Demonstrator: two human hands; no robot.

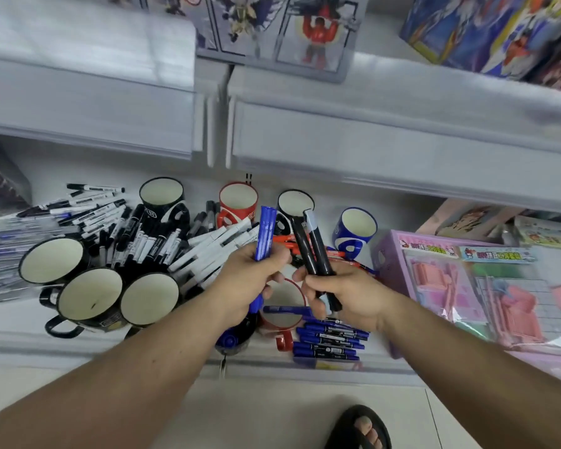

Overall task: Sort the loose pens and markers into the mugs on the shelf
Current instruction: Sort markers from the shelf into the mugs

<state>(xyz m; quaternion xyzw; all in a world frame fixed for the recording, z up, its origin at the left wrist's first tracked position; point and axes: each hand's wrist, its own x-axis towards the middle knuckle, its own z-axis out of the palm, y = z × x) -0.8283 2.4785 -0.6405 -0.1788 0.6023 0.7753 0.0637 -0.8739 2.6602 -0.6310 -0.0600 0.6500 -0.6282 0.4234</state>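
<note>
My left hand [250,280] grips a bunch of blue markers [265,231] upright over the shelf. My right hand [344,293] is closed around two black markers [308,244] that point up and to the left. Under both hands stands a red mug [284,315] with a blue marker lying across its rim. Loose white and black markers [149,238] lie piled at the left, and blue markers [331,338] lie in a row at the front. Empty mugs stand around: three black mugs [91,296] front left, a black one [162,196], a red one [238,199], another black one [295,205] and a blue one [357,228] at the back.
A pink toy box [467,286] fills the shelf to the right. An upper shelf edge [370,150] overhangs the back mugs, with toy packages above. Packed pens [0,254] lie at the far left. A sandalled foot [363,429] is on the floor below.
</note>
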